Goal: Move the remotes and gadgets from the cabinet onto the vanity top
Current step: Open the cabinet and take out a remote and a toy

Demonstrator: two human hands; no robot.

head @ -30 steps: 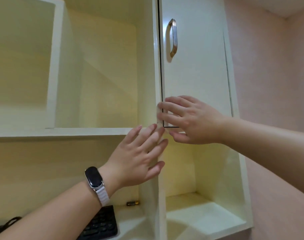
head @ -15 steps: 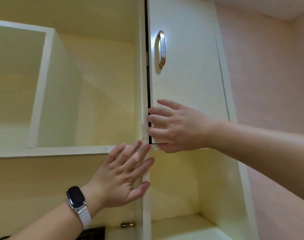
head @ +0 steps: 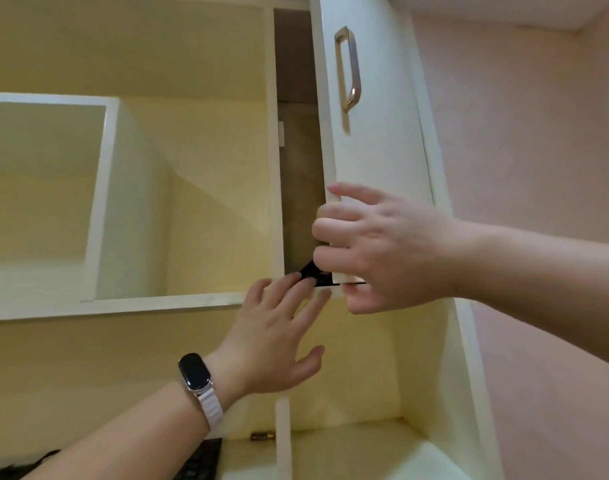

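Observation:
The white cabinet door with a metal handle stands partly ajar. My right hand grips its lower left edge, fingers curled round it. In the gap at the bottom, a black object pokes out of the dim compartment; what it is cannot be made out. My left hand, with a smartwatch on the wrist, is raised with fingers spread, its fingertips at the black object.
Open cream shelf compartments fill the left side. On the lower shelf lie a small battery and a black keyboard. A vertical divider splits the lower shelf. A pink wall is on the right.
The door has swung from nearly closed to ajar under my right hand, showing the dark compartment and a black object. My left hand has risen to the gap.

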